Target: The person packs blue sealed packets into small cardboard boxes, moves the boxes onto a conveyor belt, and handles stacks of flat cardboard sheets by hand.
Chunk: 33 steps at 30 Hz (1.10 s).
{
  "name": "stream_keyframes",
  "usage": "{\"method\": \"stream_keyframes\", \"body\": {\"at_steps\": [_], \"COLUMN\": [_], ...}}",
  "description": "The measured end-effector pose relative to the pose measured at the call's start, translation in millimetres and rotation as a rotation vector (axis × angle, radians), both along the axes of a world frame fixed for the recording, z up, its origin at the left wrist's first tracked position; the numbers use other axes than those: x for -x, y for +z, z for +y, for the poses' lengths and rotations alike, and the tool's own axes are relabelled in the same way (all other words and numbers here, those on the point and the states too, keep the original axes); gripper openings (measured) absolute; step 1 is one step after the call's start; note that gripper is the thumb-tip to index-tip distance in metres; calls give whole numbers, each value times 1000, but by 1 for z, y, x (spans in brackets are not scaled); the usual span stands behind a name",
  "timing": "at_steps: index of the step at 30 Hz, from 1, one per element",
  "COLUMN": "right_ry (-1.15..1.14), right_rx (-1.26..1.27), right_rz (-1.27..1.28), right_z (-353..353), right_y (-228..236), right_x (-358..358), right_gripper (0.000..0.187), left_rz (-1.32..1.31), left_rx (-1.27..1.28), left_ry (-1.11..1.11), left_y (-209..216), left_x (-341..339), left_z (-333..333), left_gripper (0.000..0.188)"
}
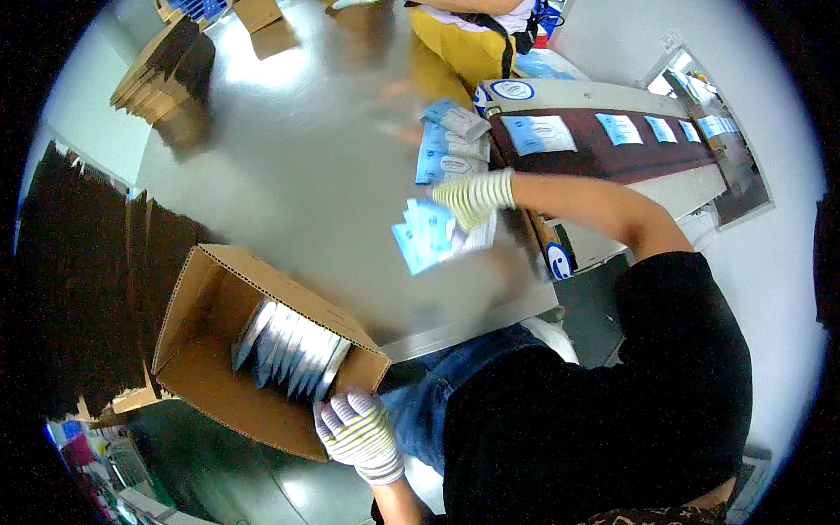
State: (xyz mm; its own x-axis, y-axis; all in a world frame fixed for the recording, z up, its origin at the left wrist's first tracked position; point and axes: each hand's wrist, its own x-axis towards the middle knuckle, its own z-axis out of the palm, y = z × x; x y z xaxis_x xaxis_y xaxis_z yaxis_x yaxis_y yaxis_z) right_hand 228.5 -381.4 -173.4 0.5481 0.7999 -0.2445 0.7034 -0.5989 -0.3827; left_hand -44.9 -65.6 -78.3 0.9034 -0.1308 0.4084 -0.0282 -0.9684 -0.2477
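My left hand (360, 435), in a striped knit glove, has its fingers hooked over the near edge of an open cardboard box (254, 429). Inside the box, a row of flat packets (293, 354) stands on edge, overlapping. My right hand (477, 199), gloved the same way, is over the metal table with its fingers closed around several fanned blue-and-white packets (426, 234). Its fingertips are partly hidden and slightly blurred. Just beyond it, more blue-and-white packets (453, 144) lie overlapping at the conveyor's end.
On the right, a dark conveyor belt (595, 157) carries spaced packets (619, 129). The metal table (297, 166) spreads beyond the box. Folded cardboard (166, 70) is stacked at the far left, near another carton (262, 26). A person in yellow trousers (464, 48) is at the far side.
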Motion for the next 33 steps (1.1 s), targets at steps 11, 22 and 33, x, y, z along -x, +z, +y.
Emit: {"method": "stream_keyframes", "body": {"at_steps": [11, 22, 33], "right_ry": [-45, -261, 224], "right_rx": [185, 457, -646], "right_rz": [-285, -167, -263], "right_z": [60, -13, 177], "right_y": [67, 71, 249], "right_x": [109, -4, 66], "right_gripper": [73, 64, 46], "left_rz": [-86, -9, 46], "left_rx": [19, 14, 22], "left_ry": [-64, -35, -118], "left_y": [8, 7, 23], "left_x": [-5, -3, -8], "left_z": [-2, 4, -4], "left_gripper": [12, 11, 12]}}
